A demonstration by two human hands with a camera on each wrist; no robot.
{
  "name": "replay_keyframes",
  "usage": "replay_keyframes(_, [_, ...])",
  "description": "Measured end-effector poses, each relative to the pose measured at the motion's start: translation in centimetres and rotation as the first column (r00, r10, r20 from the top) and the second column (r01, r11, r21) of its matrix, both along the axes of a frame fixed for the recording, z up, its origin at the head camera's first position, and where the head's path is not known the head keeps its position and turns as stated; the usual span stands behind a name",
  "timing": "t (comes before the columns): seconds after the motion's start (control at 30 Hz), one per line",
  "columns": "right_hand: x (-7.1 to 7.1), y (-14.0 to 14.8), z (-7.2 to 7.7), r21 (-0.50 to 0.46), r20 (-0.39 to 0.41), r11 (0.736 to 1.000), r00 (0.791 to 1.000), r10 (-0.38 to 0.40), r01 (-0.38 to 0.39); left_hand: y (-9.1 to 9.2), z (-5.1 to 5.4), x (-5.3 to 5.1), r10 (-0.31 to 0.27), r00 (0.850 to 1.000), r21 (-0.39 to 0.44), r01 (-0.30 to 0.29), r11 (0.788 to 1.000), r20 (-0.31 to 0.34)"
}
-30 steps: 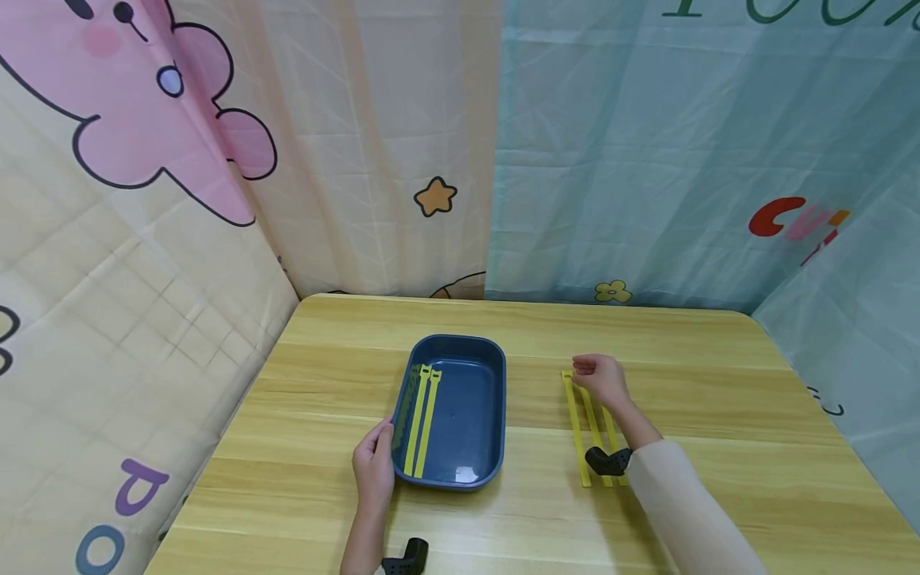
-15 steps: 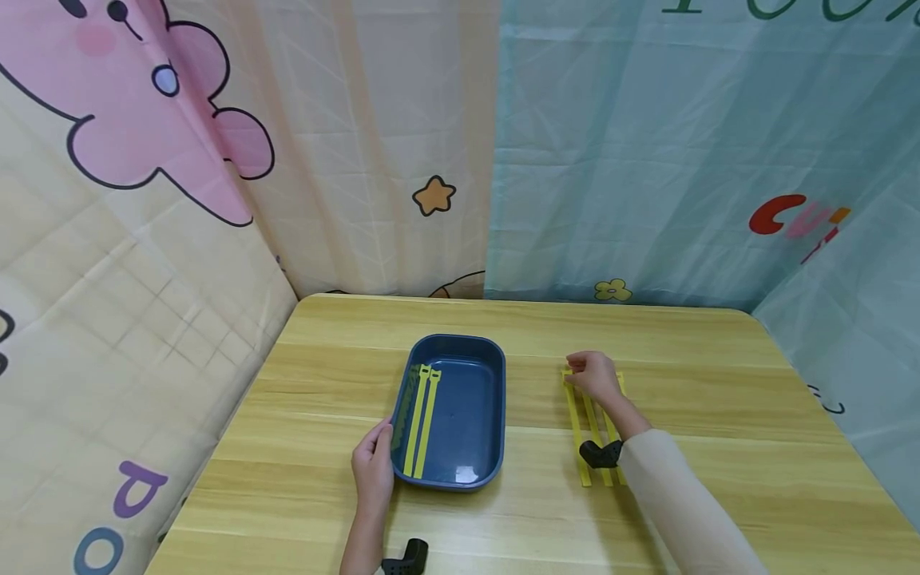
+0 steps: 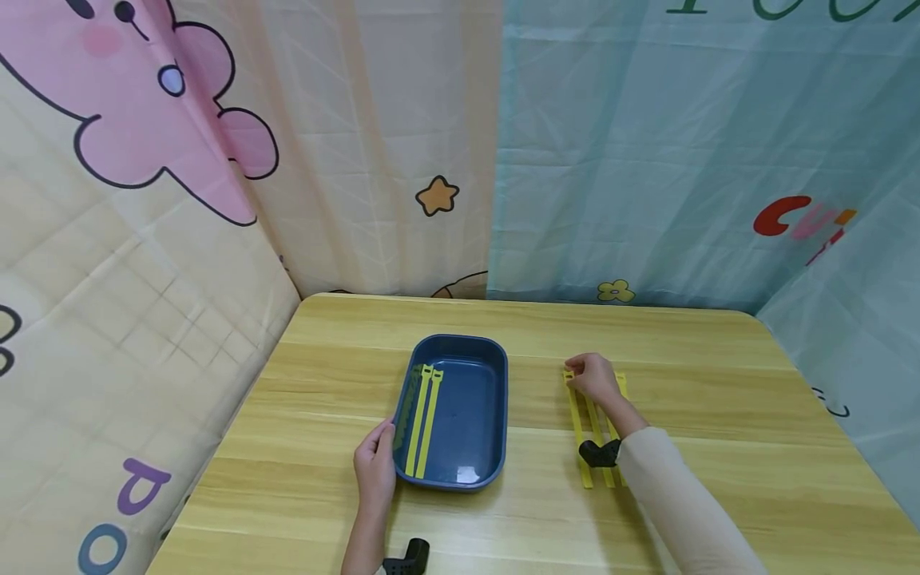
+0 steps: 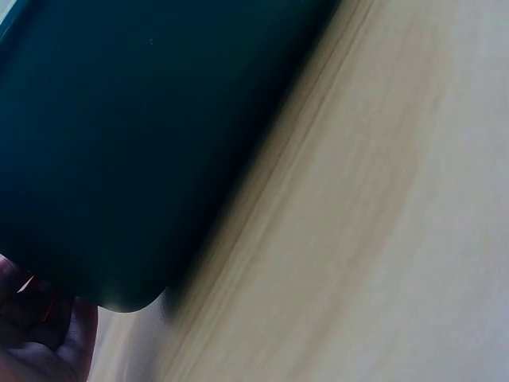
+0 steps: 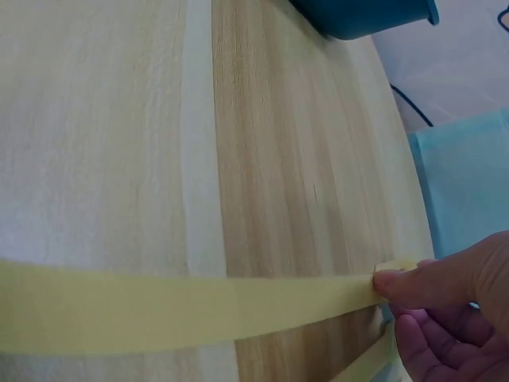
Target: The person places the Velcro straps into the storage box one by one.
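Note:
At the left long side of a dark blue tray (image 3: pixel 470 415), my left hand (image 3: pixel 374 467) grips the wall with the thumb up by the rim; its fingers are partly hidden. Inside, two yellow hook-and-loop cable ties (image 3: pixel 426 423) lie side by side lengthwise, near the left wall. To the right, my right hand (image 3: pixel 595 378) pinches the far, wider end of a yellow cable tie (image 5: pixel 191 310) between thumb and fingers. That tie is the leftmost of three on the table. The other two, among them a middle cable tie (image 3: pixel 593 419), run partly under my hand and wrist.
The wooden table (image 3: pixel 345 343) ends at the back against a hanging printed curtain (image 3: pixel 618 160). A black wrist device (image 3: pixel 599 454) sits on my right wrist, above the ties. Another black device (image 3: pixel 408 557) is at my left wrist.
My right hand has shifted slightly left onto the end of the leftmost cable tie, and its fingers have come together there. The left hand and tray have stayed in place.

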State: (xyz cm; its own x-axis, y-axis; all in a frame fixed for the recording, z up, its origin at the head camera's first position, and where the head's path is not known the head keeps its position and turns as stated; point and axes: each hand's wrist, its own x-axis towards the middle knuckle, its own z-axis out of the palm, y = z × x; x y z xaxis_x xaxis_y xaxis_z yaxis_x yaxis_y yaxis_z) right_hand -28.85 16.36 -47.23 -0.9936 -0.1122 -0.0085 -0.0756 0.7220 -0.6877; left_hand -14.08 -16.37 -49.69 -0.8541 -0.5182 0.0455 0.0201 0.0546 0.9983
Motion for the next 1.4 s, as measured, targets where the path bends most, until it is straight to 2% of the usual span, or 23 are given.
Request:
replay_keyframes(0.33, [-0.2, 1.0, 0.1, -0.035, -0.007, 0.999, 1.000, 0.005, -0.005, 0.1, 0.4, 0.1, -0.009, 1.000, 0.020, 0.009, 1.000, -0.015])
replay_keyframes(0.73, [0.2, 2.1, 1.6, -0.108, 0.024, 0.994, 1.000, -0.001, 0.004, 0.1, 0.4, 0.0, 0.001, 1.000, 0.012, -0.001, 1.000, 0.007])
replay_keyframes(1.0, [0.8, 2.6, 2.7, -0.177, -0.011, 0.984, 1.000, 0.006, -0.008, 0.0, 0.1, 0.0, -0.006, 1.000, 0.002, 0.006, 1.000, 0.018])
replay_keyframes(1.23, [1.0, 2.8, 3.4, -0.203, 0.016, 0.979, 1.000, -0.010, 0.013, 0.1, 0.1, 0.1, -0.010, 1.000, -0.002, 0.010, 1.000, 0.016])
replay_keyframes(1.4, [1.0, 3.0, 4.0, -0.220, -0.002, 0.975, 1.000, -0.004, 0.003, 0.1, 0.2, 0.1, -0.004, 1.000, 0.007, 0.004, 1.000, 0.009])
